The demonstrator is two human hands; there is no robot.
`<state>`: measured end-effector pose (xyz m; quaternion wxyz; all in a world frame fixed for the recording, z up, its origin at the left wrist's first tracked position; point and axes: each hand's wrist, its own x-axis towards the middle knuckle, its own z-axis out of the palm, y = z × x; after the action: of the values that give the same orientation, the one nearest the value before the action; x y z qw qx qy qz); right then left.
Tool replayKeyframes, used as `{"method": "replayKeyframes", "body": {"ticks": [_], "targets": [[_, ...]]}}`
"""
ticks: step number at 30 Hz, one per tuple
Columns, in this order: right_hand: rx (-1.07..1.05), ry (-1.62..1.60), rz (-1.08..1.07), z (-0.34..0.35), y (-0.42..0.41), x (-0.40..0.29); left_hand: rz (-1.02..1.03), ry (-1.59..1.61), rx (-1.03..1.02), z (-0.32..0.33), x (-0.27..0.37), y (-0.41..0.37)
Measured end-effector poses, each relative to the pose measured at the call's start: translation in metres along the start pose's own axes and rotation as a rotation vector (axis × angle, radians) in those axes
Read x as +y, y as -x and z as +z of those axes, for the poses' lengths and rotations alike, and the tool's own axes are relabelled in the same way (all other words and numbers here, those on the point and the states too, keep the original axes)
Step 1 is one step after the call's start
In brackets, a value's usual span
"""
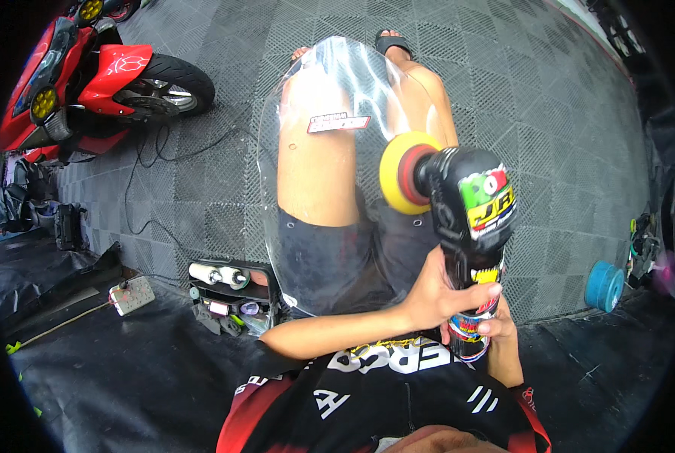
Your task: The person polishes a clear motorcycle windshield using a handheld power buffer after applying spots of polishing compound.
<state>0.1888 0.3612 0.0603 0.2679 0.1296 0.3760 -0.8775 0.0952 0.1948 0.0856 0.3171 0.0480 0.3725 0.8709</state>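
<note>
A cordless polisher (448,212) with a black body covered in stickers is gripped upright in both hands. My left hand (436,297) wraps the upper part of its handle, with the thumb across the front. Lower down, my right hand (499,325) holds the handle near its bottom end. The polisher's yellow foam pad (394,181) on a red backing faces left, over the right side of a clear motorcycle windscreen (365,93). Whether the pad touches the plastic, I cannot tell. The windscreen lies across my thighs and bears a small sticker (337,124).
A red motorcycle (110,79) stands at the far left. On grey floor tiles (518,170), a black caddy (258,263) holds bottles; a white power strip (132,296) and black cable (130,198) lie nearby. A blue spool-shaped object (603,286) sits at the right.
</note>
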Motion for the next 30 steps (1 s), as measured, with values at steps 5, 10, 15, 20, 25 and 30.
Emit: {"method": "replayKeyframes", "body": {"ticks": [5,10,15,20,25,30], "targets": [[-0.008,0.033,0.034,-0.004,0.011,-0.020,0.072,-0.105,0.072,0.016,-0.017,0.000],[0.083,-0.069,-0.087,0.027,-0.018,-0.025,-0.009,-0.095,0.096,0.011,0.015,-0.025],[0.034,0.008,0.005,0.014,-0.010,-0.035,0.108,-0.096,0.102,0.017,0.005,-0.019],[0.160,0.003,-0.114,0.023,-0.020,-0.038,0.006,-0.041,0.136,0.019,0.021,-0.036],[0.072,0.063,-0.005,0.021,-0.024,-0.053,0.148,-0.018,0.126,0.015,0.018,-0.037],[0.052,0.050,-0.057,0.024,-0.030,-0.069,-0.029,0.032,0.096,0.020,0.034,-0.055]]}}
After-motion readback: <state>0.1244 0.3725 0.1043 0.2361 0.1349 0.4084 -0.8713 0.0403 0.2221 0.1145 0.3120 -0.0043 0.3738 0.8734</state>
